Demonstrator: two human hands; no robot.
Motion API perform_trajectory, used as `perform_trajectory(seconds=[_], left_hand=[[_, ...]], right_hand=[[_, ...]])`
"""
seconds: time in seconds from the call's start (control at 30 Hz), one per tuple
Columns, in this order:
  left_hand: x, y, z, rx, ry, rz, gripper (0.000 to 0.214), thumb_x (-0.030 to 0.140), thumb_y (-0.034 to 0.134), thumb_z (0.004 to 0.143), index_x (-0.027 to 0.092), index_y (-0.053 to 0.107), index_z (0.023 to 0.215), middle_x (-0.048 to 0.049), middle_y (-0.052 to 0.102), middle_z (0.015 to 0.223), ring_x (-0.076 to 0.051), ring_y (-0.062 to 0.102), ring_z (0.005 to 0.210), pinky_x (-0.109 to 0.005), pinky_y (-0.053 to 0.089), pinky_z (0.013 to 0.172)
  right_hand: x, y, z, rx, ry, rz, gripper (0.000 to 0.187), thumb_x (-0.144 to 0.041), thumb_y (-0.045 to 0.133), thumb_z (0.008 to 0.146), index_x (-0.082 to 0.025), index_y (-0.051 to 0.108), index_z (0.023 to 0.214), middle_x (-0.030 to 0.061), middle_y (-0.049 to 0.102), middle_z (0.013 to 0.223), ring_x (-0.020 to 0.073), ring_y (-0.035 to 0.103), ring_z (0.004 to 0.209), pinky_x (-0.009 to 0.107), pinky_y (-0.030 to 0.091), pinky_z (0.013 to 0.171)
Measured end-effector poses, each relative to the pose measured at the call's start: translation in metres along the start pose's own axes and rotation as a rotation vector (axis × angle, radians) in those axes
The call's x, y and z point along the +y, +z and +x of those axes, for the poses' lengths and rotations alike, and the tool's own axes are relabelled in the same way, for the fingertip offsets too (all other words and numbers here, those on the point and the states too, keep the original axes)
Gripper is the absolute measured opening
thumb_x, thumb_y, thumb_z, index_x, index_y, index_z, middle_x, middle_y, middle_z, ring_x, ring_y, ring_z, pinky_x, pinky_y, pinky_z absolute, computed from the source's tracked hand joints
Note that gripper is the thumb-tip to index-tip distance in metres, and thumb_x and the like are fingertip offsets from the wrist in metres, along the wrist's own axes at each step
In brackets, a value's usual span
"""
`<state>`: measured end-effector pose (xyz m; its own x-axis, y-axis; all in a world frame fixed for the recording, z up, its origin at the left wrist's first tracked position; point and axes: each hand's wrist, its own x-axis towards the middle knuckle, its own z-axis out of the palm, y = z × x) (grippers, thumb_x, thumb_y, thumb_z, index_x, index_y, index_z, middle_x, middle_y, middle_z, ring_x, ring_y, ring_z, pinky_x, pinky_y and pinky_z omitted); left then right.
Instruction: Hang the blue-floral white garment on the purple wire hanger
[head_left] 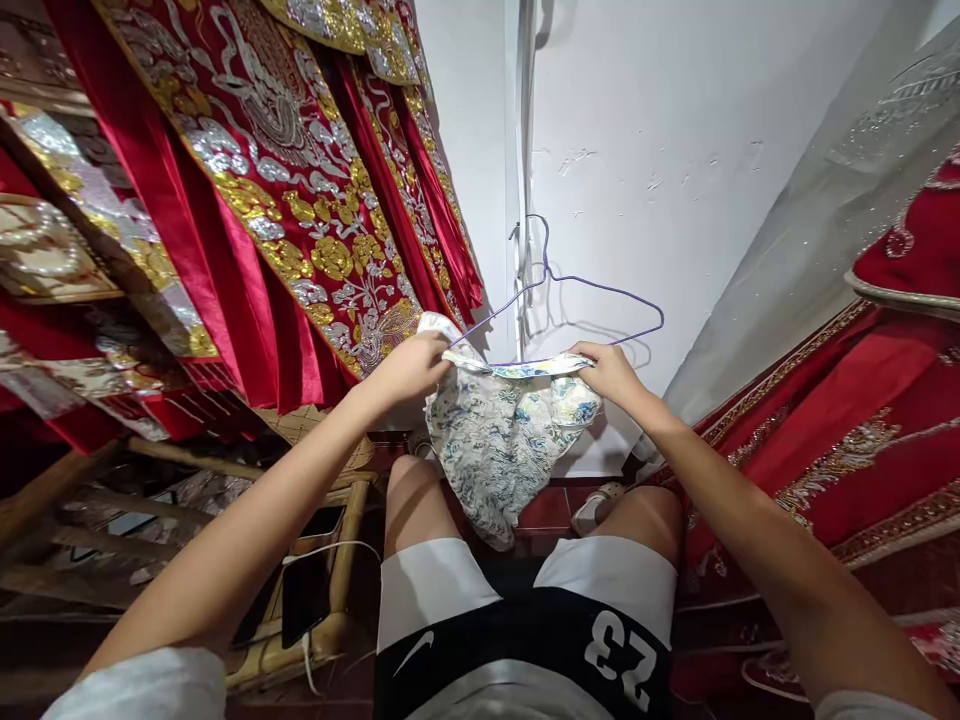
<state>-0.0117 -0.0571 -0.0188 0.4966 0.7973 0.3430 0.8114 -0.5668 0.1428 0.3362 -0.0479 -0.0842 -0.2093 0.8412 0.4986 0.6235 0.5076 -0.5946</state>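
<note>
A floral garment (510, 440), pale with blue and yellow print, hangs between my hands, its top edge stretched sideways. My left hand (416, 368) is closed on the garment's left upper corner. On the other side my right hand (609, 375) grips the right upper corner. A thin purple wire hanger (600, 285) stands above, its hook up by a white pipe on the wall. The hanger's lower bar runs along the garment's top edge, and its left end passes behind my left hand. Whether my fingers also pinch the hanger cannot be made out.
Red robes with gold and silver embroidery (330, 230) hang at left. More red embroidered cloth (840, 420) under clear plastic stands at right. A white wall (637, 120) is ahead. A bamboo chair (349, 560) with a phone (304, 595) and white cable sits at lower left.
</note>
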Motion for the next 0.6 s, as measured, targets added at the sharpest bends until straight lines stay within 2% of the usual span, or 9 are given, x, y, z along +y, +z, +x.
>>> perform_trajectory(seconds=[0.1, 0.17, 0.23, 0.3, 0.37, 0.43, 0.5, 0.57, 0.6], left_hand=[[0.015, -0.003, 0.022, 0.084, 0.077, -0.121, 0.01, 0.019, 0.05, 0.081, 0.018, 0.06, 0.083, -0.0106, 0.065, 0.092, -0.025, 0.06, 0.086, -0.039, 0.05, 0.084], [0.02, -0.001, 0.034, 0.149, 0.082, -0.222, 0.026, 0.015, 0.05, 0.082, 0.016, 0.06, 0.106, -0.0104, 0.067, 0.101, -0.023, 0.062, 0.088, -0.037, 0.05, 0.085], [0.018, 0.002, 0.043, 0.191, 0.065, -0.267, 0.041, 0.013, 0.048, 0.084, 0.015, 0.054, 0.124, -0.0117, 0.069, 0.107, -0.023, 0.063, 0.092, -0.037, 0.05, 0.088], [0.01, 0.004, 0.049, 0.193, 0.043, -0.247, 0.043, 0.011, 0.045, 0.085, 0.014, 0.056, 0.127, -0.0137, 0.07, 0.112, -0.025, 0.064, 0.1, -0.039, 0.049, 0.093], [0.003, 0.005, 0.052, 0.175, 0.038, -0.22, 0.039, 0.013, 0.043, 0.086, 0.015, 0.061, 0.121, -0.0139, 0.069, 0.116, -0.028, 0.063, 0.107, -0.042, 0.048, 0.098], [-0.001, 0.004, 0.053, 0.18, 0.048, -0.205, 0.034, 0.018, 0.044, 0.089, 0.016, 0.063, 0.117, -0.0134, 0.068, 0.116, -0.029, 0.062, 0.109, -0.043, 0.048, 0.1], [-0.003, 0.001, 0.053, 0.215, 0.054, -0.173, 0.029, 0.024, 0.044, 0.092, 0.016, 0.064, 0.112, -0.014, 0.065, 0.113, -0.029, 0.06, 0.11, -0.043, 0.048, 0.1], [-0.005, -0.003, 0.053, 0.284, 0.008, -0.138, 0.026, 0.03, 0.046, 0.094, 0.016, 0.064, 0.106, -0.015, 0.062, 0.111, -0.03, 0.058, 0.11, -0.043, 0.047, 0.098], [-0.006, -0.005, 0.052, 0.315, -0.037, -0.137, 0.026, 0.033, 0.048, 0.094, 0.016, 0.063, 0.106, -0.0149, 0.062, 0.109, -0.03, 0.059, 0.107, -0.044, 0.048, 0.096]], right_hand=[[-0.021, 0.005, -0.007, -0.051, -0.011, 0.042, 0.035, -0.009, 0.057, 0.074, -0.021, 0.081, 0.096, 0.0052, 0.08, 0.098, 0.0261, 0.072, 0.092, 0.032, 0.051, 0.08], [-0.033, 0.008, -0.01, -0.092, -0.023, 0.027, 0.039, -0.007, 0.056, 0.072, -0.023, 0.08, 0.098, 0.0043, 0.08, 0.1, 0.0269, 0.072, 0.092, 0.033, 0.051, 0.081], [-0.037, 0.005, -0.011, -0.072, -0.014, -0.037, 0.047, -0.005, 0.056, 0.07, -0.025, 0.079, 0.107, 0.0045, 0.08, 0.102, 0.0286, 0.07, 0.091, 0.035, 0.051, 0.081], [-0.03, -0.005, -0.008, 0.058, 0.039, -0.1, 0.061, -0.005, 0.057, 0.069, -0.025, 0.073, 0.124, 0.0055, 0.079, 0.099, 0.0291, 0.069, 0.088, 0.037, 0.051, 0.081], [-0.016, -0.022, -0.003, 0.232, 0.117, -0.116, 0.072, -0.008, 0.061, 0.069, -0.023, 0.063, 0.139, 0.0059, 0.077, 0.091, 0.0275, 0.067, 0.08, 0.037, 0.052, 0.08], [-0.003, -0.041, 0.002, 0.331, 0.187, -0.082, 0.067, -0.014, 0.066, 0.069, -0.019, 0.065, 0.135, 0.0062, 0.075, 0.085, 0.026, 0.066, 0.076, 0.038, 0.053, 0.078], [0.003, -0.063, 0.006, 0.272, 0.229, 0.006, 0.047, -0.02, 0.073, 0.068, -0.017, 0.075, 0.114, 0.0082, 0.077, 0.087, 0.0261, 0.068, 0.078, 0.038, 0.055, 0.078], [-0.001, -0.085, 0.009, 0.08, 0.279, 0.155, 0.03, -0.029, 0.08, 0.067, -0.016, 0.079, 0.094, 0.0102, 0.078, 0.091, 0.0269, 0.07, 0.081, 0.038, 0.056, 0.076], [-0.006, -0.094, 0.009, -0.034, 0.313, 0.245, 0.029, -0.034, 0.083, 0.066, -0.016, 0.079, 0.088, 0.0108, 0.079, 0.091, 0.027, 0.071, 0.081, 0.038, 0.057, 0.074]])
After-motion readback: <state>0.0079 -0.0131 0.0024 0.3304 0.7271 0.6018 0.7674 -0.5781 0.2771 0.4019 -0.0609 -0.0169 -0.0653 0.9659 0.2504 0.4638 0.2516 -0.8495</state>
